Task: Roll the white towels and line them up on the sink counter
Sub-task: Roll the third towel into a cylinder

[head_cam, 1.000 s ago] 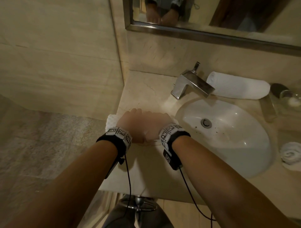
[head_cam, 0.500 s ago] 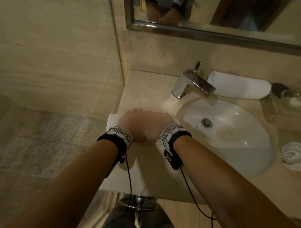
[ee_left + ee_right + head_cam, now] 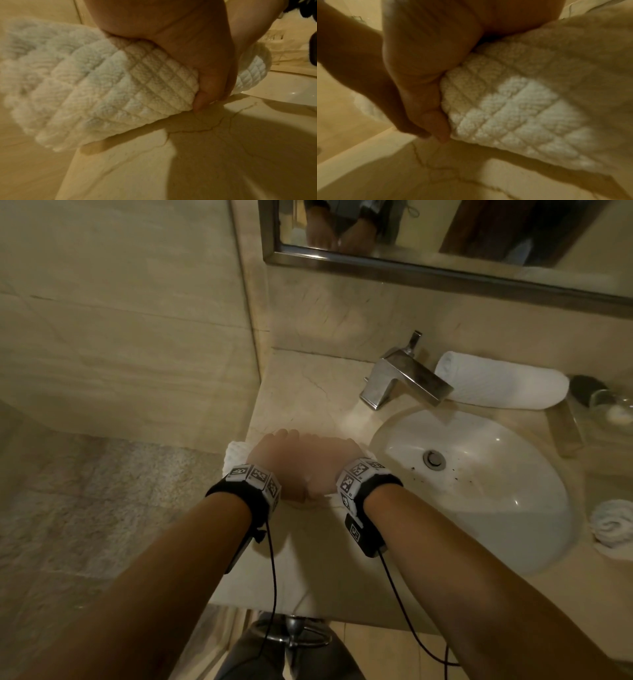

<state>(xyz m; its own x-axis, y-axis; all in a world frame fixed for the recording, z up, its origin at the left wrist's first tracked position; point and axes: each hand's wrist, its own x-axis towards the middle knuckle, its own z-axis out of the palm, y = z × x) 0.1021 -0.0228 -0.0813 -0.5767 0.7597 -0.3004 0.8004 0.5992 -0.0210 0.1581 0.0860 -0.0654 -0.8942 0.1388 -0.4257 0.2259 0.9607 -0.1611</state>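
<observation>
A white quilted towel [image 3: 235, 453] lies rolled on the beige counter [image 3: 308, 392], left of the sink. My left hand [image 3: 274, 462] and right hand [image 3: 330, 469] sit side by side on top of the roll and cover most of it. In the left wrist view, my left hand [image 3: 197, 56] curls over the towel [image 3: 102, 88] with the thumb tucked at its lower edge. In the right wrist view, my right hand [image 3: 426, 81] grips the towel [image 3: 513, 108] the same way. A second rolled towel [image 3: 503, 385] lies behind the faucet. A third small roll [image 3: 613, 523] sits right of the basin.
The white basin [image 3: 479, 501] takes up the counter's middle, with a chrome faucet [image 3: 404, 378] at its back. A glass [image 3: 613, 409] and a dark object [image 3: 587, 385] stand at the far right. A mirror [image 3: 445, 237] hangs above. The counter's left edge drops to the floor [image 3: 102, 508].
</observation>
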